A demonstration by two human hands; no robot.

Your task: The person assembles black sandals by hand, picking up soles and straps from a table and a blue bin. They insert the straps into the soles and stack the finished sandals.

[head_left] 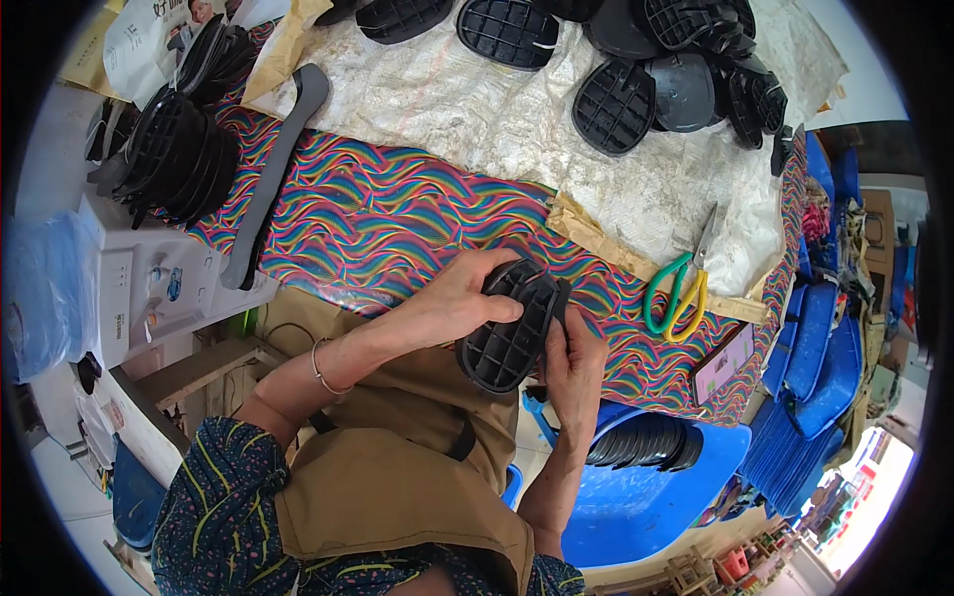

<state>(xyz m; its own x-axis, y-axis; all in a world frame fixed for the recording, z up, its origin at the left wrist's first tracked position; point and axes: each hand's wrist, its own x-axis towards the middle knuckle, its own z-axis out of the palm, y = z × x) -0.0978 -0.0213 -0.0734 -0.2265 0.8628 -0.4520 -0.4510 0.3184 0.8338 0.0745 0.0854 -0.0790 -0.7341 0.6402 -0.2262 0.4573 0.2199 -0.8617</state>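
Observation:
Above my lap, at the near edge of the table, I hold a black oval moulded piece (500, 348) with a grid of raised ribs facing up. My left hand (462, 300) grips its upper left side, thumb pressed onto the ribs. On the opposite edge, my right hand (574, 366) is closed, thumb and fingers pinching the rim. A dark strip (562, 298) shows along that edge; whether it is a separate part I cannot tell. My right fingertips are partly hidden behind the piece.
Green-and-yellow-handled scissors (682, 295) and a phone (723, 366) lie right. A long grey strip (278, 174) lies left, beside a black stack (179, 159). Similar ribbed pieces (614, 106) sit on the white sheet (447, 109). A blue tub (636, 517) holds black parts below right.

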